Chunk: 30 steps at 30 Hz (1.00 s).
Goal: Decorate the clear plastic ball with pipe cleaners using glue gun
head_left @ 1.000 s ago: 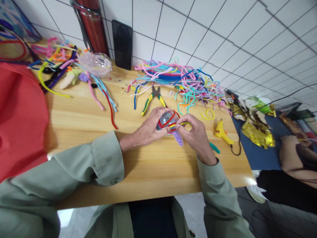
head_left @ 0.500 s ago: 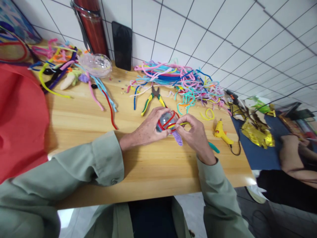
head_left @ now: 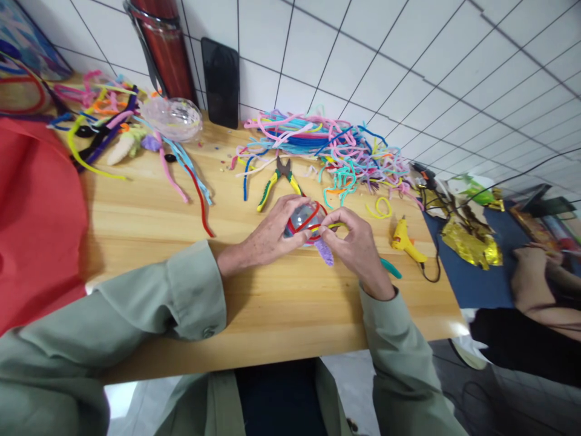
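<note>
My left hand (head_left: pixel 275 229) is wrapped round a clear ball (head_left: pixel 301 217) banded with red pipe cleaners. Its thumb reaches along the near side of the ball. With thumb and fingertips, my right hand (head_left: pixel 349 233) pinches a yellow pipe cleaner (head_left: pixel 336 225) against the ball's right side. A fuzzy purple piece (head_left: pixel 324 252) sticks out below the ball, between the hands. Just behind the left hand lie pliers (head_left: pixel 282 174) with yellow-green handles, jaws pointing away. The ball's underside is hidden by my fingers.
A heap of pipe cleaners (head_left: pixel 318 139) lies along the wall. At right are a yellow glue gun (head_left: pixel 406 241) and a teal piece (head_left: pixel 391 268). A phone (head_left: pixel 220 83) and red flask (head_left: pixel 164 48) stand at the back. Red sheet (head_left: pixel 40 224) covers the left. Another person's arm (head_left: pixel 538 284) rests at far right.
My left thumb has shifted right along the ball, closer to the pinched yellow pipe cleaner. My right hand keeps its pinch. The whole view has moved slightly.
</note>
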Available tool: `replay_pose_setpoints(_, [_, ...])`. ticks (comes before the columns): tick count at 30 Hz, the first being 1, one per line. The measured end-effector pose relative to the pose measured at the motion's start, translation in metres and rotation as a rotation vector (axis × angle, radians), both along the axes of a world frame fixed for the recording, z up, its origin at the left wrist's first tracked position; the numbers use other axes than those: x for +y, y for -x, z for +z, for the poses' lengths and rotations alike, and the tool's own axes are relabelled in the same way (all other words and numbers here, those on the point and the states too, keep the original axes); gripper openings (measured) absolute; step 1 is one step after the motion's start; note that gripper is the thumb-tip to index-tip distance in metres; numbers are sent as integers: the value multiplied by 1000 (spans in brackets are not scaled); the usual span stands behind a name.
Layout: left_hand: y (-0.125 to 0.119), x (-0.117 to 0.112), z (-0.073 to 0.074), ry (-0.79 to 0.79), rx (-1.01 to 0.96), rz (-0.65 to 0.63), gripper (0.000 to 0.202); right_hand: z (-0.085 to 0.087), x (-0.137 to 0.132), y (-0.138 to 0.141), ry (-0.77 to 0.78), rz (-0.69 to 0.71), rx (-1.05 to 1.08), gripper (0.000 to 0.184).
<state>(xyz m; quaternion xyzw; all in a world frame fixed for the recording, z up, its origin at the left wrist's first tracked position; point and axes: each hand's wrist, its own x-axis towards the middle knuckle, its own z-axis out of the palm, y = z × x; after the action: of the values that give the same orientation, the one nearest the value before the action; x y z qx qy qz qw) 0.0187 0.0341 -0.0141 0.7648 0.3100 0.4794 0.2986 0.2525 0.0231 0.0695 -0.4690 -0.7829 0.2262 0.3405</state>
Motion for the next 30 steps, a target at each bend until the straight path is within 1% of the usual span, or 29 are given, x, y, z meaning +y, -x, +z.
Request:
replay_pose_setpoints(8, [0, -1, 3, 6, 17, 14, 62, 1, -1, -1, -12, 16, 44, 8])
replay_pose_setpoints(12, [0, -1, 3, -5, 15, 15, 61, 1, -2, -6, -16, -8, 50, 7])
replay_pose_setpoints(18, [-1, -3, 4, 22, 15, 43, 62, -4, -4, -7, -36, -53, 23, 9])
replay_pose_setpoints(21, [-1, -4, 4, 2, 9, 36, 62, -7, -4, -5, -50, -56, 46, 9])
replay_pose_setpoints(30, [-1, -2, 0, 3, 3, 43, 64, -13, -5, -2, -56, -87, 39, 10])
